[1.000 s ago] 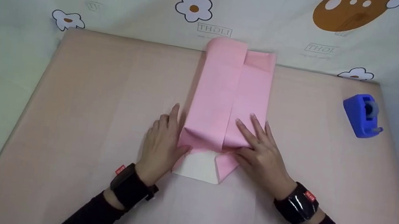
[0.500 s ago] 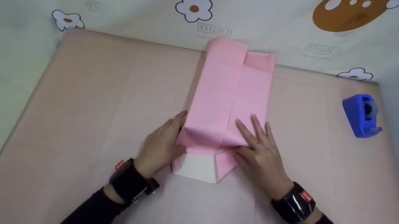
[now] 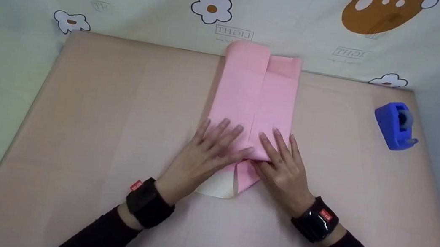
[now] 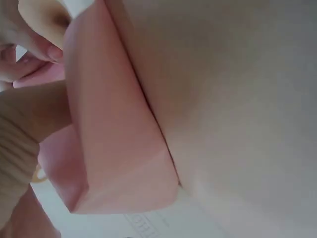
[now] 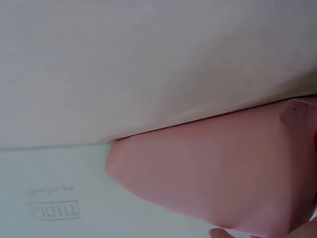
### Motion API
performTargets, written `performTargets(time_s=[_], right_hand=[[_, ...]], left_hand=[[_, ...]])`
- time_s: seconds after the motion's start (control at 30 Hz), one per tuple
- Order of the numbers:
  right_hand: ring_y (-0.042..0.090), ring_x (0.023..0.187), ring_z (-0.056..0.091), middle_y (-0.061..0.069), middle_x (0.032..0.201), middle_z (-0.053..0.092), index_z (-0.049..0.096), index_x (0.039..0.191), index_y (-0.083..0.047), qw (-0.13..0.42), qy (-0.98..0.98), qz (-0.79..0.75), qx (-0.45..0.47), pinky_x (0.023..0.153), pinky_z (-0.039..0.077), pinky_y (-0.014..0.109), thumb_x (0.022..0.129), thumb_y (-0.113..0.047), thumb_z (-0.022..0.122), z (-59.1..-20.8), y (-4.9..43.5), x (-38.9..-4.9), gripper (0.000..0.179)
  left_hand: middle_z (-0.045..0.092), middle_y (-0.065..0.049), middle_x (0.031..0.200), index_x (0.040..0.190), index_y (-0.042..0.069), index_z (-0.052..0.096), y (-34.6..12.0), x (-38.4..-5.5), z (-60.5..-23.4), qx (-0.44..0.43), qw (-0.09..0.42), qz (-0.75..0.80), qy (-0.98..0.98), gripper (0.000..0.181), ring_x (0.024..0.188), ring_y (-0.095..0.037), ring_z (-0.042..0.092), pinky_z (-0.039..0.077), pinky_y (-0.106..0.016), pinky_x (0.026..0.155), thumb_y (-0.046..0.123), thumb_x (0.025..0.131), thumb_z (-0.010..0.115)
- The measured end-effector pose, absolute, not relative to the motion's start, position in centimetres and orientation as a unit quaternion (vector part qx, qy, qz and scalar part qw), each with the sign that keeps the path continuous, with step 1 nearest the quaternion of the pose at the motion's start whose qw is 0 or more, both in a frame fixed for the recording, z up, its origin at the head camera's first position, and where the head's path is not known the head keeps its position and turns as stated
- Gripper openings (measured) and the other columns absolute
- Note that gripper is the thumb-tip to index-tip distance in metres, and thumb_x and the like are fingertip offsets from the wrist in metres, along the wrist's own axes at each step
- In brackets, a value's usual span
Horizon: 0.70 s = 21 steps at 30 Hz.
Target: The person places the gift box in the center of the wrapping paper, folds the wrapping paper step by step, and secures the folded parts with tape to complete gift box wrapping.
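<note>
A box-shaped parcel in pink wrapping paper [image 3: 239,88] lies lengthwise on the table in the head view. A seam runs along its top. At its near end a paper flap [image 3: 218,185] with a white inner face sticks out, one pink corner folded over it. My left hand [image 3: 200,159] lies across the near left part of the parcel with fingers extended. On the near right, my right hand [image 3: 284,170] rests its spread fingers on top, while the thumb touches the near end. In the left wrist view the parcel's side [image 4: 114,114] fills the middle.
A blue tape dispenser [image 3: 396,125] with a roll stands at the right of the table [image 3: 121,97]. Behind the table hangs a pale cloth [image 3: 155,4] printed with flowers. The parcel's far end reaches the table's back edge.
My left hand has moved from the parcel's left side onto its top, toward the seam. The right hand stays nearly in place. The parcel's near left end is pressed lower.
</note>
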State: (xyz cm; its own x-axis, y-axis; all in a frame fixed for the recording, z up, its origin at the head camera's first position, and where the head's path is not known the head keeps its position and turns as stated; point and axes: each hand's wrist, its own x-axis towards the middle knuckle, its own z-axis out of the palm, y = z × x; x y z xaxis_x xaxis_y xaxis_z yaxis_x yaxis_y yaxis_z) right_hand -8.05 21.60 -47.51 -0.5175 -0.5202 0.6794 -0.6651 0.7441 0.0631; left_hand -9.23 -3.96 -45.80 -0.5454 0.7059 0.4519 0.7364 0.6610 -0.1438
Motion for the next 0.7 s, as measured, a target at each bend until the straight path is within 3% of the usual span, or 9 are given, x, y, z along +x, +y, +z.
performTargets(time_s=[0.2, 0.3, 0.47, 0.7], right_hand=[[0.048, 0.125, 0.061, 0.018, 0.135, 0.066, 0.073, 0.074, -0.007, 0.357, -0.863, 0.102, 0.342, 0.099, 0.047, 0.071, 0.078, -0.020, 0.084, -47.5, 21.5, -8.1, 0.017], [0.049, 0.124, 0.061, 0.019, 0.135, 0.066, 0.070, 0.073, -0.007, 0.359, -0.866, 0.078, 0.339, 0.098, 0.048, 0.070, 0.080, -0.023, 0.082, -47.6, 21.2, -8.0, 0.022], [0.047, 0.123, 0.063, 0.019, 0.136, 0.066, 0.065, 0.071, -0.006, 0.365, -0.871, 0.030, 0.328, 0.096, 0.052, 0.066, 0.084, -0.030, 0.076, -47.6, 20.8, -7.7, 0.030], [0.044, 0.120, 0.066, 0.018, 0.134, 0.067, 0.066, 0.070, -0.005, 0.386, -0.869, -0.005, 0.311, 0.094, 0.055, 0.063, 0.088, -0.037, 0.073, -47.7, 20.7, -7.7, 0.038]], left_hand=[[0.027, -0.009, 0.167, 0.154, 0.024, 0.027, -4.2, -9.8, -45.4, -0.471, 0.215, 0.047, -0.854, 0.082, 0.153, -0.033, 0.032, 0.032, -0.051, 0.123, -0.003, 0.088, 0.067], [0.027, -0.005, 0.168, 0.149, 0.026, 0.045, -4.4, -9.8, -45.7, -0.482, 0.190, 0.049, -0.854, 0.074, 0.153, -0.034, 0.031, 0.031, -0.055, 0.122, 0.000, 0.085, 0.070], [0.025, -0.001, 0.169, 0.140, 0.027, 0.060, -4.3, -9.7, -46.0, -0.479, 0.167, 0.017, -0.862, 0.063, 0.154, -0.034, 0.028, 0.028, -0.058, 0.123, 0.004, 0.083, 0.071], [0.030, 0.003, 0.168, 0.117, 0.027, 0.075, -3.1, -9.5, -46.1, -0.447, 0.170, 0.001, -0.878, 0.027, 0.154, -0.033, 0.029, 0.029, -0.058, 0.122, 0.031, 0.094, 0.061]])
